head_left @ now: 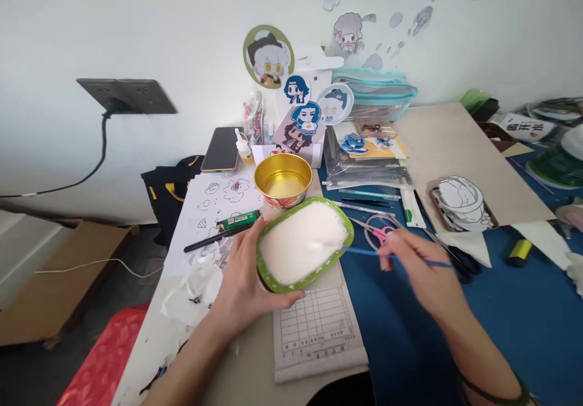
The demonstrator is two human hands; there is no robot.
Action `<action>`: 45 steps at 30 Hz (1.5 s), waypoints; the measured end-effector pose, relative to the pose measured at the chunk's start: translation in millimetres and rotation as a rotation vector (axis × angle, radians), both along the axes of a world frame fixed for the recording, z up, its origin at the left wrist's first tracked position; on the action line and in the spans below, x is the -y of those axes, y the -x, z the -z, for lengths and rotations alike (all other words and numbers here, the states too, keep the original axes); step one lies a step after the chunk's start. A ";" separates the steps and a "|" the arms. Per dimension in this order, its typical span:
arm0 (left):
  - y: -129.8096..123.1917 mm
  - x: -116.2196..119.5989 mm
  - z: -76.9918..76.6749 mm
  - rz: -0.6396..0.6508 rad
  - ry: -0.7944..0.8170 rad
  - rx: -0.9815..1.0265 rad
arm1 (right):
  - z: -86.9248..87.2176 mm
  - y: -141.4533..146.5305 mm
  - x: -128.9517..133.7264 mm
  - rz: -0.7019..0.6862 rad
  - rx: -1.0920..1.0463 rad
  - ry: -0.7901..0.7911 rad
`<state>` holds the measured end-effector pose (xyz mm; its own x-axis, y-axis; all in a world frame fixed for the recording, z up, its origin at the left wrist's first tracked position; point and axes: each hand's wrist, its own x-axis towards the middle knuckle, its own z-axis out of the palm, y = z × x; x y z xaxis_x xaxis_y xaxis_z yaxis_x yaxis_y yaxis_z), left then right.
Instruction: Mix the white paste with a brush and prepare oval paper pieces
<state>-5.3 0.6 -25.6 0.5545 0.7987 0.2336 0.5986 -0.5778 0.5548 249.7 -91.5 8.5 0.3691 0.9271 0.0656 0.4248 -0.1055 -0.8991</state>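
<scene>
My left hand (pixel 248 275) grips the left end of a green oval dish (pixel 273 285), its thumb along the near edge. White material (pixel 300 242) fills the dish. In my right hand (pixel 405 257) a thin blue stick (pixel 364 250) is pinched, pointing left over the dish's right rim; its far end is blurred over the white material. Just behind the dish stands a round gold tin (pixel 283 181). A printed form pad (pixel 319 327) lies in front of the dish.
Crumpled white paper (pixel 195 284) lies left of my left hand. Pink-handled scissors (pixel 380 233) and black-handled scissors (pixel 462 263) rest on the blue mat (pixel 410 345). A tray of paper cutouts (pixel 462 205) sits at the right. Pouches (pixel 373 99) and a glue bottle (pixel 243 146) stand behind.
</scene>
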 end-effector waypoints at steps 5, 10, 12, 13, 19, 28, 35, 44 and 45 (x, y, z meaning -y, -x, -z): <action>-1.3 -0.4 0.8 0.003 -0.001 0.018 | -0.2 -2.8 1.5 -0.065 0.023 0.001; -1.6 -0.7 1.1 0.008 0.003 0.028 | 0.7 -2.3 -2.7 0.091 0.032 -0.038; -1.6 -0.8 1.1 0.007 -0.009 0.029 | 1.9 -1.1 -4.7 -0.026 0.030 -0.020; -1.6 -0.9 1.1 0.006 -0.012 0.030 | 2.6 -0.9 -5.1 -0.059 0.020 -0.011; -1.6 -0.6 0.1 0.002 -0.002 0.019 | 4.9 -2.6 -5.4 0.001 0.012 -0.027; -0.7 -1.1 1.8 0.007 -0.005 0.014 | 8.1 3.9 -4.6 -0.022 0.030 -0.010; -1.7 -0.2 0.0 0.006 -0.004 0.028 | 10.1 4.3 -10.1 -0.031 0.020 -0.026; -1.3 1.5 -1.5 0.010 0.016 0.034 | 10.9 10.4 -9.1 -0.085 0.036 -0.007; -1.5 1.3 -1.7 0.017 0.013 0.037 | 10.5 10.1 -8.2 -0.030 0.043 -0.013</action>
<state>-3.7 -0.7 -23.9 0.5593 0.7924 0.2436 0.5677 -0.5803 0.5840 239.6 -83.2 -1.9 0.3378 0.9367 0.0925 0.4659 -0.0810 -0.8811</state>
